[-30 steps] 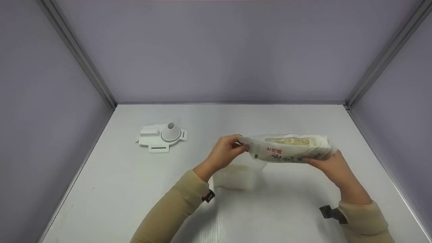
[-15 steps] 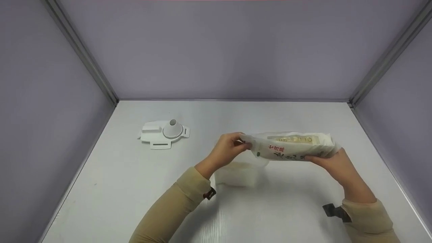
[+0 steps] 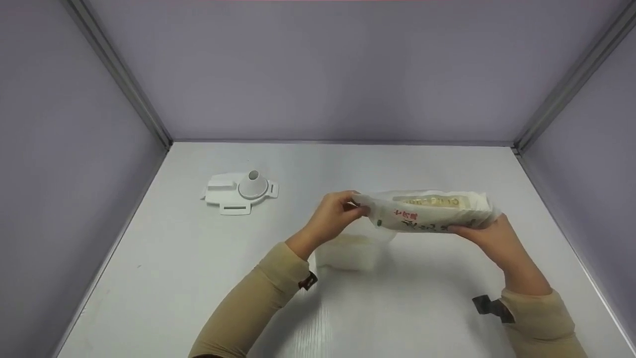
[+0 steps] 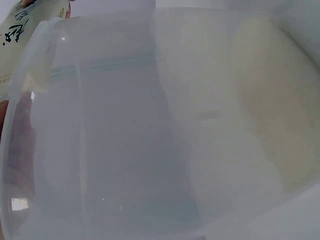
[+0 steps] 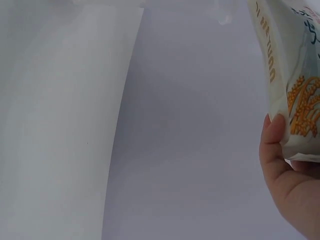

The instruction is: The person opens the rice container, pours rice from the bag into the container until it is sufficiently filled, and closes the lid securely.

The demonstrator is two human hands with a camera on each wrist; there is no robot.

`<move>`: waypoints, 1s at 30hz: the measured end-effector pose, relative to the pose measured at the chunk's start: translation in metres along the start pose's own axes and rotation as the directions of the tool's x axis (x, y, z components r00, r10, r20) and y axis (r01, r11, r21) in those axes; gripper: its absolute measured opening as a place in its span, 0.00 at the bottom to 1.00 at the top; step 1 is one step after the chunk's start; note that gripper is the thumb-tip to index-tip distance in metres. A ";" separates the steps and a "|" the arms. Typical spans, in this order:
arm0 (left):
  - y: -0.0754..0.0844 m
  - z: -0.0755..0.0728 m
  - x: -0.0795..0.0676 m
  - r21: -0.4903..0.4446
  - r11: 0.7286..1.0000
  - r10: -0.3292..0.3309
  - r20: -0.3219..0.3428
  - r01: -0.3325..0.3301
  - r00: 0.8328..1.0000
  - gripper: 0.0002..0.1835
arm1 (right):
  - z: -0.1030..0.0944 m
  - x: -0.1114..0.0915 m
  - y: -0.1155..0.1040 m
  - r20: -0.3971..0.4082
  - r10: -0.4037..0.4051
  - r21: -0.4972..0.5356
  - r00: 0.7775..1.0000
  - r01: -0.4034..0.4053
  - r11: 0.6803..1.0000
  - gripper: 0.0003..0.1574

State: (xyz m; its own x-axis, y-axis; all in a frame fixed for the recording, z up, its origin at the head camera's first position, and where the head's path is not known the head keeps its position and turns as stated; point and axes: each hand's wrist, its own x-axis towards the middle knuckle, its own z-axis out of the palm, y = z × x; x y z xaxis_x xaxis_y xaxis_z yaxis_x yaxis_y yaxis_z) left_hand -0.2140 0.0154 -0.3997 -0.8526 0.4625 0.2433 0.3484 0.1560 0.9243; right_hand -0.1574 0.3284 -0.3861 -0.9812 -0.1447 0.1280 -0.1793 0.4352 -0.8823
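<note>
A long white printed bag of grain, probably rice [image 3: 432, 215], lies nearly level in the air, its left end over a translucent container [image 3: 345, 257]. My left hand [image 3: 328, 217] pinches the bag's left end between thumb and fingers. The other end is gripped by my right hand [image 3: 492, 241], thumb in front, fingers mostly hidden behind. In the right wrist view, the thumb presses on the bag [image 5: 302, 65] near its bottom seam. Through the container's wall in the left wrist view shows a pale heap [image 4: 275, 110]. The bag's mouth is hidden by my left hand.
A flat white plastic part with a cone-shaped spout and slotted tabs [image 3: 241, 194] sits toward the back left of the white table [image 3: 164, 278]. Grey-violet panels [image 3: 343, 74] enclose the back and both sides.
The whole view has shifted a little, with table and hands moving up together. Both hands keep their hold on the bag, which stays over the container at about the same tilt.
</note>
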 end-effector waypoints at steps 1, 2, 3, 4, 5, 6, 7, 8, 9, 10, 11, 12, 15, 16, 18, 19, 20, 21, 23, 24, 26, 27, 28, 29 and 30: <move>0.000 0.000 0.000 -0.002 1.000 -0.002 0.003 0.002 1.000 0.08 | 0.000 0.000 0.000 -0.002 -0.002 0.004 1.000 0.002 1.000 0.33; 0.000 0.000 0.000 -0.005 1.000 -0.004 0.005 0.005 1.000 0.08 | 0.000 0.000 0.001 -0.005 -0.004 0.005 1.000 0.004 1.000 0.33; 0.001 0.000 0.000 -0.006 1.000 -0.007 0.006 0.007 1.000 0.08 | 0.000 0.000 0.001 -0.007 -0.005 0.010 1.000 0.006 1.000 0.33; 0.002 0.000 0.000 -0.006 1.000 -0.009 0.007 0.009 1.000 0.08 | 0.000 0.000 0.001 -0.009 -0.007 0.012 1.000 0.007 1.000 0.34; 0.004 0.000 0.000 -0.005 1.000 -0.010 0.007 0.010 1.000 0.08 | 0.001 0.000 0.002 -0.010 -0.010 0.013 1.000 0.010 1.000 0.34; 0.008 -0.001 -0.001 -0.003 1.000 -0.011 0.007 0.011 1.000 0.07 | 0.001 0.000 0.002 -0.011 -0.013 0.014 1.000 0.013 1.000 0.34; 0.013 -0.001 -0.003 0.003 1.000 -0.011 0.006 0.011 1.000 0.07 | 0.001 0.000 0.002 -0.011 -0.016 0.012 1.000 0.016 1.000 0.34; 0.018 -0.002 -0.004 0.009 1.000 -0.011 0.006 0.011 1.000 0.07 | 0.001 0.000 0.002 -0.010 -0.018 0.010 1.000 0.018 1.000 0.34; 0.022 -0.002 -0.006 0.015 1.000 -0.010 0.008 0.010 1.000 0.07 | 0.001 0.000 0.003 -0.008 -0.020 0.011 1.000 0.020 1.000 0.34; 0.027 -0.003 -0.007 0.018 1.000 -0.008 0.008 0.008 1.000 0.07 | 0.001 0.000 0.003 -0.007 -0.021 0.010 1.000 0.021 1.000 0.33; 0.030 -0.003 -0.008 0.019 1.000 -0.005 0.008 0.005 1.000 0.07 | 0.001 0.000 0.002 -0.006 -0.021 0.011 1.000 0.021 1.000 0.33; 0.033 -0.004 -0.010 0.020 1.000 -0.002 0.008 0.002 1.000 0.07 | 0.001 0.000 0.002 -0.006 -0.020 0.015 1.000 0.020 1.000 0.33; 0.034 -0.005 -0.010 0.021 1.000 0.003 0.005 -0.003 1.000 0.07 | 0.001 0.000 0.002 -0.004 -0.020 0.020 1.000 0.021 1.000 0.33; 0.031 -0.004 -0.009 0.019 1.000 0.002 0.004 -0.002 1.000 0.07 | 0.000 0.000 0.002 -0.004 -0.021 0.017 1.000 0.021 1.000 0.33; 0.023 -0.002 -0.006 0.020 1.000 -0.004 0.004 0.004 1.000 0.08 | 0.000 0.000 0.002 -0.004 -0.020 0.017 1.000 0.020 1.000 0.33; 0.018 -0.002 -0.004 0.018 1.000 -0.008 0.004 0.008 1.000 0.08 | 0.000 0.000 0.002 -0.004 -0.020 0.014 1.000 0.020 1.000 0.33; 0.013 -0.001 -0.003 0.019 1.000 -0.011 0.004 0.010 1.000 0.08 | -0.001 0.000 0.002 -0.005 -0.019 0.011 1.000 0.019 1.000 0.33; 0.008 0.000 -0.001 0.016 1.000 -0.012 0.005 0.012 1.000 0.08 | -0.001 0.000 0.002 -0.006 -0.018 0.007 1.000 0.018 1.000 0.33; 0.001 0.000 0.001 0.016 1.000 -0.013 0.004 0.012 1.000 0.08 | -0.001 0.000 0.002 -0.006 -0.015 0.003 1.000 0.015 1.000 0.33; -0.001 0.000 0.001 0.018 1.000 -0.010 0.004 0.010 1.000 0.09 | -0.001 0.000 0.002 -0.007 -0.014 -0.003 1.000 0.014 1.000 0.33; -0.002 0.000 0.001 0.020 1.000 -0.004 0.005 0.004 1.000 0.09 | -0.001 0.000 0.002 -0.006 -0.012 -0.003 1.000 0.012 1.000 0.33; -0.002 -0.001 0.001 0.019 1.000 -0.002 0.006 0.002 1.000 0.09 | -0.001 0.000 0.002 -0.004 -0.012 -0.002 1.000 0.012 1.000 0.33; -0.002 -0.001 0.000 0.019 1.000 0.001 0.006 -0.001 1.000 0.09 | -0.001 0.001 0.002 -0.002 -0.013 0.001 1.000 0.013 1.000 0.33; -0.002 -0.001 0.000 0.018 1.000 0.006 0.007 -0.006 1.000 0.09 | -0.001 0.001 0.002 -0.002 -0.016 0.004 1.000 0.016 1.000 0.33; -0.001 -0.001 0.000 0.015 1.000 0.010 0.008 -0.010 1.000 0.09 | -0.001 0.001 0.001 -0.001 -0.014 0.010 1.000 0.014 1.000 0.33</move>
State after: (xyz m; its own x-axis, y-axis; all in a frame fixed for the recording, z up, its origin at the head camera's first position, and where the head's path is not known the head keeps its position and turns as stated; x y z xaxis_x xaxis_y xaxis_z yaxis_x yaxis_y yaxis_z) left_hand -0.2150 0.0143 -0.4004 -0.8458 0.4714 0.2500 0.3628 0.1643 0.9173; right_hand -0.1585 0.3293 -0.3870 -0.9785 -0.1503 0.1410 -0.1926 0.4239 -0.8850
